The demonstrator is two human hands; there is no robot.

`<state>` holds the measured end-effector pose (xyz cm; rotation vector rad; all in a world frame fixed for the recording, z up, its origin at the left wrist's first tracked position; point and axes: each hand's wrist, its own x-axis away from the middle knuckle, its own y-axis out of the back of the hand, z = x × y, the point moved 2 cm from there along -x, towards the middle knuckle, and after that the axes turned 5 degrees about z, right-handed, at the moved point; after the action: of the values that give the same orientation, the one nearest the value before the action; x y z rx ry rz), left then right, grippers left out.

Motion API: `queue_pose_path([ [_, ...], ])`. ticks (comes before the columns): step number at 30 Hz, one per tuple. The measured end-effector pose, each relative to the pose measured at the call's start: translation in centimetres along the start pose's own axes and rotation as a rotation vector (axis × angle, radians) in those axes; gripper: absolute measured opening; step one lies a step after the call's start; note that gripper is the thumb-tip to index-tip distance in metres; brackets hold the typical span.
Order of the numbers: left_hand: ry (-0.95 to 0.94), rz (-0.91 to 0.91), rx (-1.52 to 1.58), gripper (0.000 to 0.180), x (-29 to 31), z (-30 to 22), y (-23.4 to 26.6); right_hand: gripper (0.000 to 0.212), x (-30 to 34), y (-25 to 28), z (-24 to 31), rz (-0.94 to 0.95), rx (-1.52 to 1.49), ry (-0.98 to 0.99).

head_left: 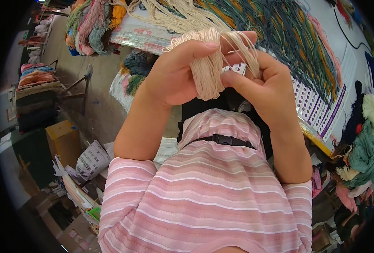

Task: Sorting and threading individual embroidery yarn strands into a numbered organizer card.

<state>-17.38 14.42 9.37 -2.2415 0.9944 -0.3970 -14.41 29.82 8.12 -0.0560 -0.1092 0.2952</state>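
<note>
A bundle of cream thread (209, 78) hangs in front of me, held up between both hands. My left hand (174, 69) closes around it, with the thumb lying on top of the strands. Several loose strands loop from the bundle across to my right hand (265, 76), whose fingers are curled and pinched on them. A small white card piece with purple dots (238, 67) shows between the hands; whether it is held or lies behind them I cannot tell. Part of the bundle is hidden by my left fingers.
Long cream strands (174, 14) and many blue, green and orange strands (271, 33) cover the table ahead. White sheets with purple dots (317, 105) lie at its right edge. Hanks hang at far left (92, 25) and right (368, 156). A cardboard box (63, 141) stands left.
</note>
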Motion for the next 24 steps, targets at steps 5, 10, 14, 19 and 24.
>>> queue_pose_path([
  [5,0.006,0.008,0.008,0.068,0.0,-0.1,-0.1,0.018,0.2,0.2,0.1,-0.002,0.047,-0.076],
  [10,0.372,0.079,-0.445,0.033,2.5,-1.4,3.8,0.01,1.6,3.6,0.3,0.328,-0.572,-0.038],
  [14,-0.107,0.008,0.545,0.028,10.7,-5.9,9.7,0.028,9.9,18.5,-0.1,0.076,-0.647,0.198],
  [19,-0.5,-0.382,0.587,0.036,24.7,-13.5,16.6,0.021,25.6,36.2,-0.4,-0.248,-0.701,0.22],
  [24,-0.65,-0.451,0.662,0.027,31.0,-19.3,21.9,0.032,47.1,51.4,1.3,-0.746,-0.436,0.186],
])
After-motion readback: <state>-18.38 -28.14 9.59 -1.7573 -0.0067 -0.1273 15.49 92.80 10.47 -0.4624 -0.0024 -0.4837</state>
